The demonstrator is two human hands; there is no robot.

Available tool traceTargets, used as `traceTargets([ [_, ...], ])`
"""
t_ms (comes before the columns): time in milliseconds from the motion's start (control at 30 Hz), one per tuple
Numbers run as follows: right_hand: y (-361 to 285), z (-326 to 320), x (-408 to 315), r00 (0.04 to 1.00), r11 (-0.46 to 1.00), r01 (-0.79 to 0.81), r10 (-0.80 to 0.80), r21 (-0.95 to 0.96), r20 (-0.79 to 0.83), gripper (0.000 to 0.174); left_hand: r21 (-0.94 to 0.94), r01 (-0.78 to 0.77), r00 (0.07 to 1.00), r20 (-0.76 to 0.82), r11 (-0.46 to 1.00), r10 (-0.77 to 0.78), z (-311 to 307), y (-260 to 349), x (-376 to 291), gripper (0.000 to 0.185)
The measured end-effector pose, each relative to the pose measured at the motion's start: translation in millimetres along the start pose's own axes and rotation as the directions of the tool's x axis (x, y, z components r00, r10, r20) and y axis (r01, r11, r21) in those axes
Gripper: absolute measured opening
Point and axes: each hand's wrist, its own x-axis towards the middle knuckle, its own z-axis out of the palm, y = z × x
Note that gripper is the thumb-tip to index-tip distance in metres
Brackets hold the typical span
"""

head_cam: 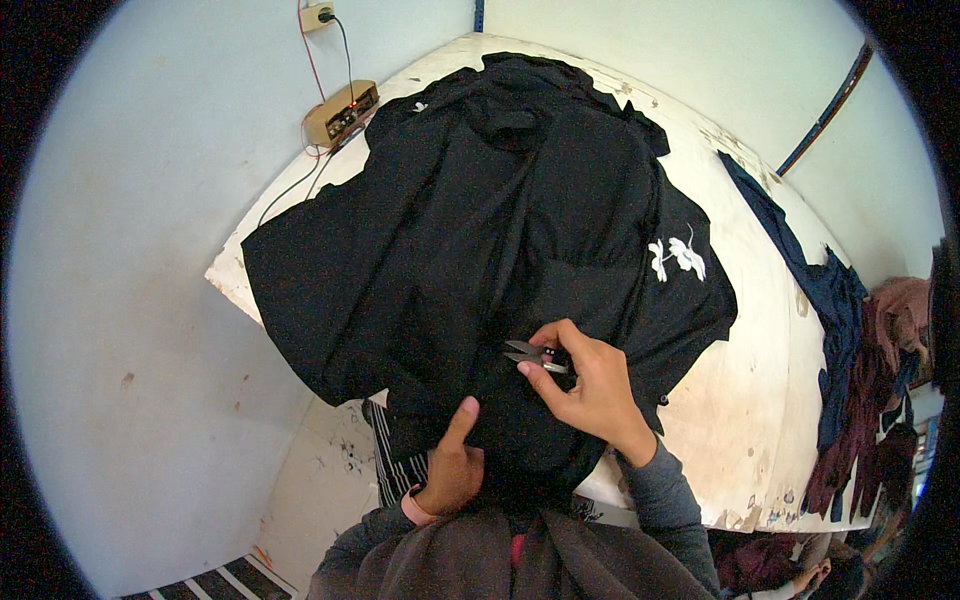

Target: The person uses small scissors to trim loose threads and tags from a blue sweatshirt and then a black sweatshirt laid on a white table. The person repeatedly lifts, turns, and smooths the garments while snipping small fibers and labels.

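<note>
A black garment [420, 300] lies spread over the table before me, with white flower embroidery [679, 259] on its right side. My right hand [600, 390] holds small metal thread snips [534, 355] between thumb and fingers, just above the cloth. Their blades point left and stand apart. Near the garment's front edge, my left hand [456, 469] grips the black fabric, its thumb on top and its fingers partly hidden by the cloth. The front of the garment hangs down towards my lap.
The white worn table [750, 420] has a wall along its left and far sides. A tan electrical box [341, 114] with a lit red light sits at the back left, wired to a wall socket [317, 16]. Dark blue cloth [832, 300] and maroon cloth [844, 442] lie right. Another person's hand [810, 577] shows lower right.
</note>
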Motion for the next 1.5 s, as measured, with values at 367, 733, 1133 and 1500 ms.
traceTargets([
  [367, 0, 8, -11, 0.998, 0.998, 0.064, -0.063, -0.004, 0.021, 0.029, 0.173, 0.122, 0.982, -0.166, 0.977, -0.093, 20, 21, 20, 0.048],
  [733, -4, 12, -13, 0.983, 0.983, 0.174, -0.177, -0.049, -0.056, 0.023, -0.490, 0.317, 0.876, -0.178, 0.812, -0.449, 27, 30, 29, 0.052],
  [1133, -12, 7, -11, 0.970, 0.969, 0.216, -0.228, -0.123, -0.090, 0.026, -0.271, 0.270, 0.893, -0.290, 0.924, -0.346, 5, 3, 13, 0.062],
  [1500, -32, 4, 14, 0.928, 0.899, 0.370, -0.367, -0.236, 0.056, 0.023, -0.061, 0.344, 0.903, -0.253, 0.937, -0.348, 17, 17, 11, 0.063],
])
